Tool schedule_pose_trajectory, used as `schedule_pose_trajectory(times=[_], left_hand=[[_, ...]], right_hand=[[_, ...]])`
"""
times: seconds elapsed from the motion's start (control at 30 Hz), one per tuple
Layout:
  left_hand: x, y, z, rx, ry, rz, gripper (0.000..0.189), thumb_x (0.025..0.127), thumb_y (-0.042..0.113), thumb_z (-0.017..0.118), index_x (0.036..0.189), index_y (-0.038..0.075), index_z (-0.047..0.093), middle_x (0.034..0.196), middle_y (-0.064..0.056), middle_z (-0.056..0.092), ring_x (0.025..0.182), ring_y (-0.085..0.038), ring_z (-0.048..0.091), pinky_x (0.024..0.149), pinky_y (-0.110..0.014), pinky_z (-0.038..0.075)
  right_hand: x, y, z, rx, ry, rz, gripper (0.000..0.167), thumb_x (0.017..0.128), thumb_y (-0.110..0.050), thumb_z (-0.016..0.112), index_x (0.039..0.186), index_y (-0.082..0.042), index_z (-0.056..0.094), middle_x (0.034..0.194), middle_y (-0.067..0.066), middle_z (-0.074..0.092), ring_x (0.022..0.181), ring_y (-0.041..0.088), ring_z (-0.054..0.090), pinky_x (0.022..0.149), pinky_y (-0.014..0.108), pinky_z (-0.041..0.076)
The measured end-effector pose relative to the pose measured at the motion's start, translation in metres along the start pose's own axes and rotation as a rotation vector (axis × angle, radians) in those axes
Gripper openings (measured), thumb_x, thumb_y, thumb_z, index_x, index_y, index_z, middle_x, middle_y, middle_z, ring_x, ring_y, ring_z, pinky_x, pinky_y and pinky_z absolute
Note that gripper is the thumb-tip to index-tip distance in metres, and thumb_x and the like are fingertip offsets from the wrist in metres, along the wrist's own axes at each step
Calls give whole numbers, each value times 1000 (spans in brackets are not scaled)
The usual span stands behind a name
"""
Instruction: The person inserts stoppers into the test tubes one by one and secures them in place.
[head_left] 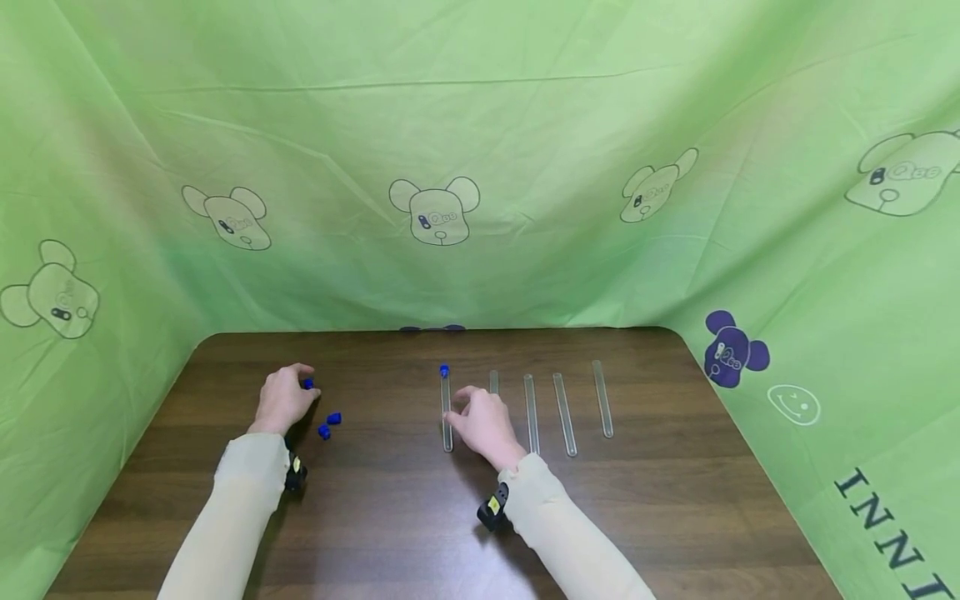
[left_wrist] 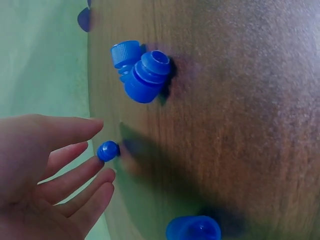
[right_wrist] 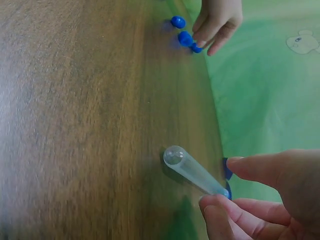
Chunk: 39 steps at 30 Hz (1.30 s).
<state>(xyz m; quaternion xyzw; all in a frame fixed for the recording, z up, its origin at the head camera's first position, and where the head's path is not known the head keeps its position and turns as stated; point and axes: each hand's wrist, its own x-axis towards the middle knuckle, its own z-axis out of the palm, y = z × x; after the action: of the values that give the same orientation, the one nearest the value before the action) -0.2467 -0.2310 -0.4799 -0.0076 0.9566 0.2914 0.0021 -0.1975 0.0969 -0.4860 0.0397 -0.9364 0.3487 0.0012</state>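
Observation:
My left hand [head_left: 283, 400] reaches over a small blue cap [left_wrist: 107, 151], thumb and fingers spread around it. A gap shows between the thumb and this cap, while a finger is close beside it. Two more blue caps [left_wrist: 147, 75] lie touching each other nearby, and another blue cap [left_wrist: 193, 229] sits at the bottom of the left wrist view. My right hand [head_left: 487, 427] hovers beside a clear test tube [right_wrist: 195, 174], thumb apart from the fingers. That tube lies flat with a blue cap [head_left: 444, 371] on its far end.
To the right lie several uncapped clear tubes, among them one test tube [head_left: 565, 414] and the rightmost test tube [head_left: 602, 400]. One tube [head_left: 494, 382] is partly hidden by my right hand. A green curtain [head_left: 435, 283] borders the wooden table [head_left: 390, 517].

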Motion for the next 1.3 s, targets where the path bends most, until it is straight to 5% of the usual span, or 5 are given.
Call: schedule_pose_trajectory(times=[0.5,0.93,1.3], left_hand=[[3,-6,1,50,-10,17,34,90,1,72,122,-10,67,120,-29,66,114,-48,59,94,-58,49],[1,-11,4,57,-27,10,23,91,1,72,113,-6,72,110,-27,69,104,-46,63,87,-57,52],[0,-11,5,69,-31,0,20,92,1,71,111,-5,74,118,-30,66,110,-49,61,90,-59,51]], right_hand=[[-1,9,-14,12,75,-31,40,88,-20,81,120,1,69,70,-1,67,62,12,62,62,35,54],[-3,26,-21,2,118,36,40,88,-21,81,120,-1,70,71,-3,67,61,12,61,71,41,55],[0,40,-23,-53,172,47,40,83,-22,84,115,-2,71,73,-1,65,67,18,63,65,40,53]])
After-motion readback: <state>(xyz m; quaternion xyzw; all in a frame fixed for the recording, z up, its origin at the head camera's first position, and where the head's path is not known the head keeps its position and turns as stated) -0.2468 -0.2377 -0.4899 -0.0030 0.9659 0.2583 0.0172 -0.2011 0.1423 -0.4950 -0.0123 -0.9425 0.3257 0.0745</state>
